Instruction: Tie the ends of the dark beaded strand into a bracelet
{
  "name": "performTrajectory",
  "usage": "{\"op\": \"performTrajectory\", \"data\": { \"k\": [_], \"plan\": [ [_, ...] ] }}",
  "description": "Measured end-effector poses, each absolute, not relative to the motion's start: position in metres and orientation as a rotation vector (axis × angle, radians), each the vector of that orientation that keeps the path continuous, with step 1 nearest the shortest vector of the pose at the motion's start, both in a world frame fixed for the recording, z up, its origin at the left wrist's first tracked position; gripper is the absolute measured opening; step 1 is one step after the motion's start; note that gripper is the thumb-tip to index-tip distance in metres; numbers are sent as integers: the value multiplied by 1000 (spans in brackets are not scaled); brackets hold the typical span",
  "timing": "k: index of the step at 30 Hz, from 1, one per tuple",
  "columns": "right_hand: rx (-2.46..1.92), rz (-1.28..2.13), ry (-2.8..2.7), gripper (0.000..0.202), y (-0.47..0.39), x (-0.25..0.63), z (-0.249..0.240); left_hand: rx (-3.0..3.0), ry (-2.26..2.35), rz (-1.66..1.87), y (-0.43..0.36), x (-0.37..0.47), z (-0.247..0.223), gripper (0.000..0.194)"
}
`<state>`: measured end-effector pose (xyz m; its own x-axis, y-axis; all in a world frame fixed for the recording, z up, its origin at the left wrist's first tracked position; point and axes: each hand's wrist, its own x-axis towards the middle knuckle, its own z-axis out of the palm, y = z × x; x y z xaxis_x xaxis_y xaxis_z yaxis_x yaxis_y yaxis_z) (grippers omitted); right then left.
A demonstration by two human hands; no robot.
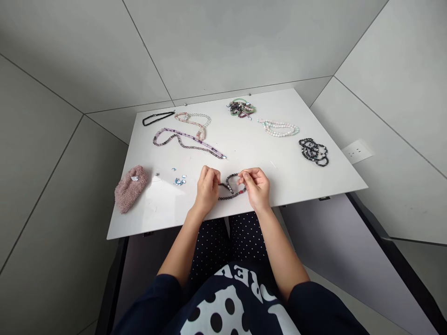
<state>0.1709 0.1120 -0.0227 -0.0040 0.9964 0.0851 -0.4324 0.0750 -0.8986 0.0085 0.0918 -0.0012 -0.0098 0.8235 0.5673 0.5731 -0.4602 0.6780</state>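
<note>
"Grey walls [258, 42] stand around a white table [251, 146]. How are the hands set?"

"Both are pinched, near the table's front edge. The left hand [208, 188] has its fingertips closed on a dark bead string [228, 197]. The right hand [256, 186] has thumb and forefinger together on a thin thread [234, 183] that runs faintly across the gap, though the exact hold is too small to make out."

"And the string itself?"

"It lies curled on the table between the two hands, with a red bead [240, 191] close to the right one."

"Take the hands as the middle of a clock. What's nearest?"

"Blue scraps [179, 181] at nine, and a thin white sliver [273, 164] at two. A purple and grey string [192, 136] stretches out between ten and eleven."

"Farther off?"

"A fuzzy pink pouch [130, 190] at nine, well past the scraps. A black loop [159, 120] lies between ten and eleven, beyond the purple string, and a peach and clear string [201, 133] at eleven. At twelve there's a mixed bunch of beads [240, 109]. Between one and two is a pastel string [281, 135]."

"Anything lower on the right?"

"Just past two, a heap of dark bracelets [312, 151]; beyond it, a wall socket [358, 151]."
</note>
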Motion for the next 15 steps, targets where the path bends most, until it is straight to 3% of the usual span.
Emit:
{"op": "performTrajectory", "data": {
  "k": [8,15],
  "plan": [
    [-897,1104,-803,14,117,171,-27,2047,1629,1436,94,-19,-7,31],
    [-852,1408,-1091,14,110,170,-17,1712,1323,1563,94,17,7,20]
  ]
}}
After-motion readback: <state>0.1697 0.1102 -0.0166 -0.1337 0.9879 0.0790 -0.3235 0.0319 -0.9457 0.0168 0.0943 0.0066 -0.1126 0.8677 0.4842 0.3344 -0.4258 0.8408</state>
